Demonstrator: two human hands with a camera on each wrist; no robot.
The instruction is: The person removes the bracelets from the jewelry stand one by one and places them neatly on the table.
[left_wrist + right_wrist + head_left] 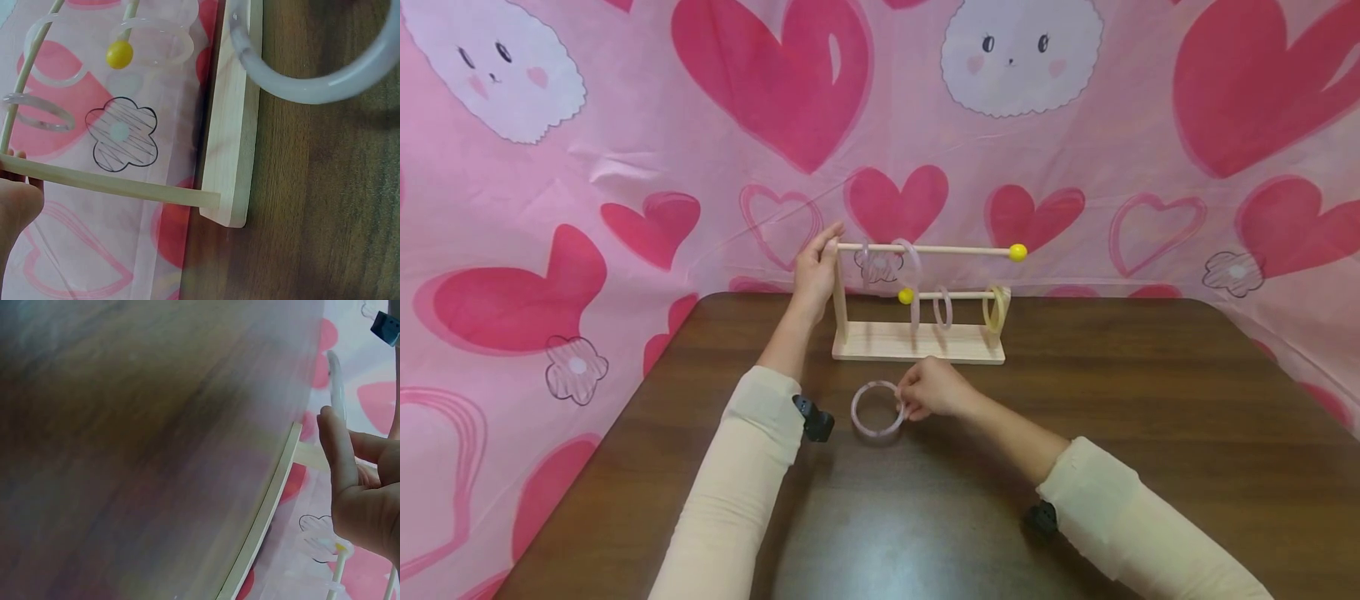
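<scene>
A wooden bangle stand [917, 343] has two rods tipped with yellow balls. My left hand [815, 279] grips the top of its left post; in the left wrist view the fingertips show behind the post [112, 185]. My right hand [938, 389] pinches the right side of a pale, translucent bangle [855, 410], in front of the stand and above the table. The right wrist view has this bangle [337, 387] edge-on between thumb and fingers. Two pale bangles hang on the upper rod [962, 250]. On the lower rod are pale bangles [943, 308] and a yellowish one [995, 310].
The stand's base rests near the back of a dark wooden table [1120, 400]. Behind it hangs a pink cloth [910, 142] with hearts. Black devices [814, 419] are strapped at both wrists.
</scene>
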